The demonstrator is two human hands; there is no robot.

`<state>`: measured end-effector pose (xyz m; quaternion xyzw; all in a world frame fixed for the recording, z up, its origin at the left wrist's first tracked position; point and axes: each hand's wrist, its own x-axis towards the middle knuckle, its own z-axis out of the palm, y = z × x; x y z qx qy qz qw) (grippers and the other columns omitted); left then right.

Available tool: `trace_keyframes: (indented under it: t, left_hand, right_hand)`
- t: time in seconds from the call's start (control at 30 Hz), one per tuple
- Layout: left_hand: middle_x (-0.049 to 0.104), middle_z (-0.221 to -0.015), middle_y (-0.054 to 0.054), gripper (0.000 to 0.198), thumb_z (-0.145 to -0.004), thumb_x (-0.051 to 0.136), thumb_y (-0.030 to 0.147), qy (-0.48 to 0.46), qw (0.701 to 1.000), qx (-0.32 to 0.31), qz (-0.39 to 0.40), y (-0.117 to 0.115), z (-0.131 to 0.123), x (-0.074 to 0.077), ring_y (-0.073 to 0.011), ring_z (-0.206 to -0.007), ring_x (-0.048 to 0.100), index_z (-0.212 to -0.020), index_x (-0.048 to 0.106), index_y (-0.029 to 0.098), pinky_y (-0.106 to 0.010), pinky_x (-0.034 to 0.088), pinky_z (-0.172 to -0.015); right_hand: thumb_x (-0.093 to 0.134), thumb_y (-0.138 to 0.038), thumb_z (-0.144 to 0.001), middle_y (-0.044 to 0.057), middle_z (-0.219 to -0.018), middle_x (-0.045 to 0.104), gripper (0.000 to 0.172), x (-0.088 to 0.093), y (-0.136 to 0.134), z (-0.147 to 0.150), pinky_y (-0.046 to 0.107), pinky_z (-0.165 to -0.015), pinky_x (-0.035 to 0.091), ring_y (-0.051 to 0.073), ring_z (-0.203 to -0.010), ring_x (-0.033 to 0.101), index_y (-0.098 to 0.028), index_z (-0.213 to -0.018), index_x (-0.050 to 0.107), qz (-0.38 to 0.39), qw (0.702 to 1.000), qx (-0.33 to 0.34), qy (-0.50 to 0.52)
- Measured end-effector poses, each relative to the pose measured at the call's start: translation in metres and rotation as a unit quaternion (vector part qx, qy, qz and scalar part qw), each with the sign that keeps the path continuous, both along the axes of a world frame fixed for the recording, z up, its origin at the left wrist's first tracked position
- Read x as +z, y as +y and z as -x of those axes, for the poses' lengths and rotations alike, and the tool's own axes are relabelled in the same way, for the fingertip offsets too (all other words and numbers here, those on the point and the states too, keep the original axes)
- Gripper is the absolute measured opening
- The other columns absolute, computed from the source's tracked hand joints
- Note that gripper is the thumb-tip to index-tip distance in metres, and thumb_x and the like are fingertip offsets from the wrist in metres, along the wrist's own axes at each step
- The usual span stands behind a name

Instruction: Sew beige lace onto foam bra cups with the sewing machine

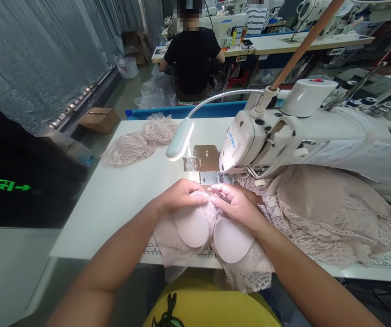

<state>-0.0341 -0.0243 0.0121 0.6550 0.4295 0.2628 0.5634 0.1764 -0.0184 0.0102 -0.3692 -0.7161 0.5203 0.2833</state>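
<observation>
A pale pink lace bra (191,226) with two smooth cups lies at the table's front edge, its lace bottom hanging over. My left hand (184,196) pinches the upper middle of the bra between thumb and fingers. On the other side of the same spot, my right hand (233,203) is closed on the bra's lace. A slim dark metal tool (220,194), perhaps thread snips or tweezers, is tucked in the right fingers. Just beyond the hands is the needle plate (210,178) of a white JUKI sewing machine (246,136).
A heap of pink lace pieces (318,209) lies under the machine arm at right. More lace pieces (130,147) sit at the table's back left. A lamp (180,138) on a bendable neck hangs over the white table (113,209). Ahead, a person (193,59) sits at another machine.
</observation>
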Motion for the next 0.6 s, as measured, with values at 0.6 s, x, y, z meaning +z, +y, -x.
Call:
trace_keyframes:
  t: [0.6]
  left_hand:
    - [0.062, -0.066, -0.003, 0.027, -0.070, 0.073, 0.036, -0.048, 0.995, 0.007, 0.089, -0.001, -0.002, -0.004, -0.0120, -0.064, 0.054, -0.077, 0.072, 0.010, -0.022, 0.040, -0.059]
  right_hand:
    - [0.061, -0.031, -0.081, 0.004, -0.086, 0.067, 0.016, 0.010, 0.002, 0.002, 0.031, -0.071, 0.050, 0.018, -0.080, 0.062, -0.019, -0.088, 0.066, -0.005, 1.000, 0.018, -0.025]
